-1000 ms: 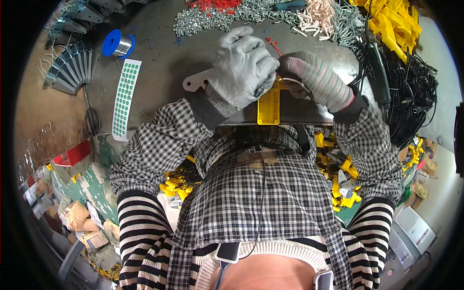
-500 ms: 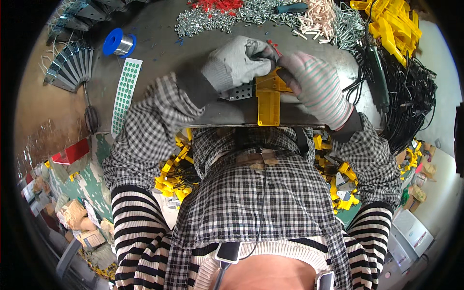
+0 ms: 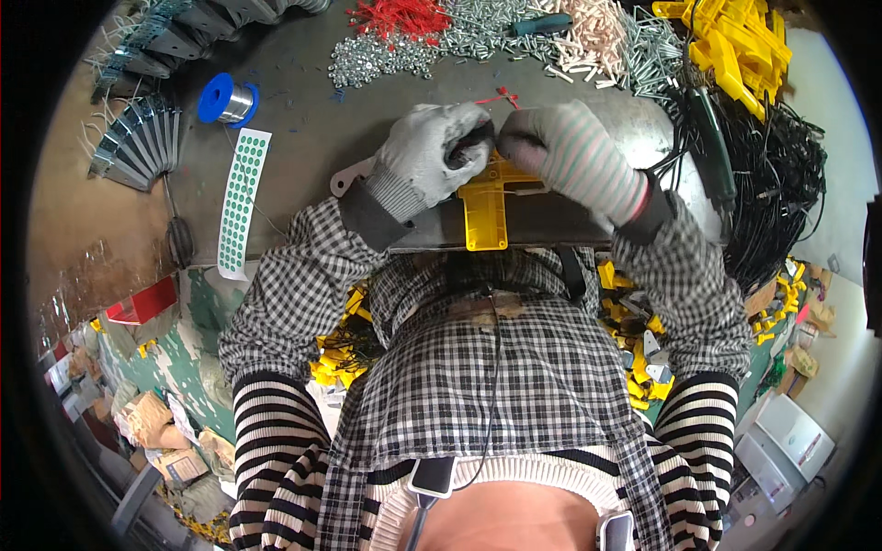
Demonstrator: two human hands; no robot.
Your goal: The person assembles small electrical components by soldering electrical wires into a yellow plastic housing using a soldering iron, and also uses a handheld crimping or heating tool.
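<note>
My left hand [image 3: 427,151], in a grey glove, is closed with its fingers curled over the upper end of a yellow plastic housing [image 3: 485,216]. Opposite it, my right hand [image 3: 579,151], in a pale striped glove, is also closed, its fingertips close to the left ones above the housing. What they pinch is hidden by the gloves. A thin red piece [image 3: 501,97] shows just beyond the fingertips; whether it is held or lies on the table cannot be told. The housing lies at the table's front edge, and a grey metal plate [image 3: 347,178] shows beside my left wrist.
Piles of red pieces [image 3: 400,16], metal nuts [image 3: 377,61], screws [image 3: 657,60] and pale sleeves [image 3: 588,46] lie at the back. Yellow housings [image 3: 735,55] and black cables [image 3: 776,184] fill the right. A solder spool [image 3: 228,99] and a green-dotted sticker strip [image 3: 243,202] lie left.
Both hands have come lower and closer together, and the housing has shifted slightly left and nearer. The metal plate now shows left of my left wrist. The red piece sits beyond the fingertips.
</note>
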